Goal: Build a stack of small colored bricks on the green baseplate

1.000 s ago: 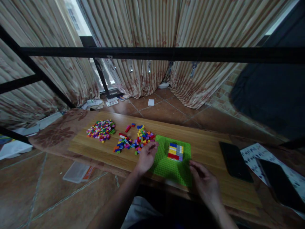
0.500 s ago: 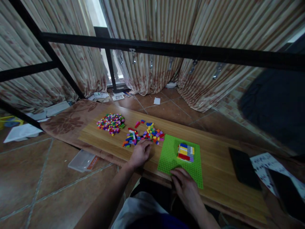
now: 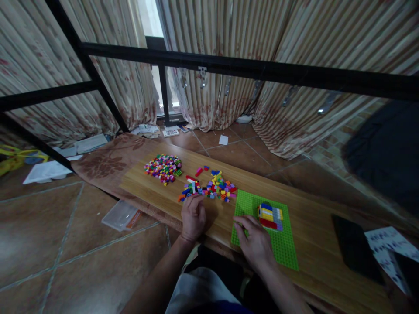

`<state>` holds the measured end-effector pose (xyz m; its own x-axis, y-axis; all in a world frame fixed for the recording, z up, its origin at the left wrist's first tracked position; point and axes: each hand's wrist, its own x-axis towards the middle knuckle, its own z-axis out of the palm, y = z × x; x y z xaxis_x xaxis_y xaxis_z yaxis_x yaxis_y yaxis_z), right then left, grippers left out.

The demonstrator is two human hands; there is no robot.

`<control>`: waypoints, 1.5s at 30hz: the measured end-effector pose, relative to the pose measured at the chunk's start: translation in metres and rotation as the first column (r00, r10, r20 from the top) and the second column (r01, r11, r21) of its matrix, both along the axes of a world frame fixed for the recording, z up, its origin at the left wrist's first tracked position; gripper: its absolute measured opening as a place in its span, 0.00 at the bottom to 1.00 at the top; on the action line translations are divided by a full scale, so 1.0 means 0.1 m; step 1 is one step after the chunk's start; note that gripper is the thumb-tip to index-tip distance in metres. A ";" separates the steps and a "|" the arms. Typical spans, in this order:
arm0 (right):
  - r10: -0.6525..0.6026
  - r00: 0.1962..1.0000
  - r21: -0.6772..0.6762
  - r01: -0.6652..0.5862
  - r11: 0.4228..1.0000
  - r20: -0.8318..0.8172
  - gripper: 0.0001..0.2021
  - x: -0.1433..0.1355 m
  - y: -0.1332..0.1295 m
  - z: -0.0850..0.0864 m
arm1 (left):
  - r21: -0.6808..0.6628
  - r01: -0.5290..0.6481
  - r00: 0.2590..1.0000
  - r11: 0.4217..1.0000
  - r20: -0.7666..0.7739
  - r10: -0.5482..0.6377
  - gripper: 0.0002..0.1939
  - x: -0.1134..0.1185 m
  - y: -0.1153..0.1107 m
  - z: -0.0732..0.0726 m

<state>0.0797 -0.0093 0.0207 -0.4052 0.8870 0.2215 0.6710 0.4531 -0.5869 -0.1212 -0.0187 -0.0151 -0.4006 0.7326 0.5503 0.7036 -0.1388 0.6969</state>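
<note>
The left hand (image 3: 194,213) was at the near edge of a scatter of loose bricks (image 3: 219,187), its fingers curled in toward the palm; whether a brick was caught between them could not be told. The right hand (image 3: 255,237) was over the left part of a green baseplate (image 3: 283,248), thumb and index finger reaching forward and bent toward each other, and it could not be told whether they pinched anything small. On the baseplate, just beyond the right hand and to its right, sat a small block build (image 3: 270,216) with blue, yellow, white, red, purple and grey pieces showing. The baseplate lay flat on the wooden tabletop (image 3: 314,253), with the loose bricks just beside its far left corner. Farther left, apart from that scatter, was a denser pile of tiny bricks (image 3: 163,168) in mixed colours. Well to the right of the baseplate lay a flat black object (image 3: 355,248), near a printed sheet (image 3: 389,244). A clear plastic tray (image 3: 119,215) lay on the tiled floor (image 3: 108,261).
</note>
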 end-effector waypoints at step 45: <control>-0.373 0.801 -0.428 0.164 0.889 -0.468 0.15 0.56 -0.35 0.02 | -0.190 0.669 0.391 0.718 0.912 -0.123 0.13 1.25 -0.20 0.41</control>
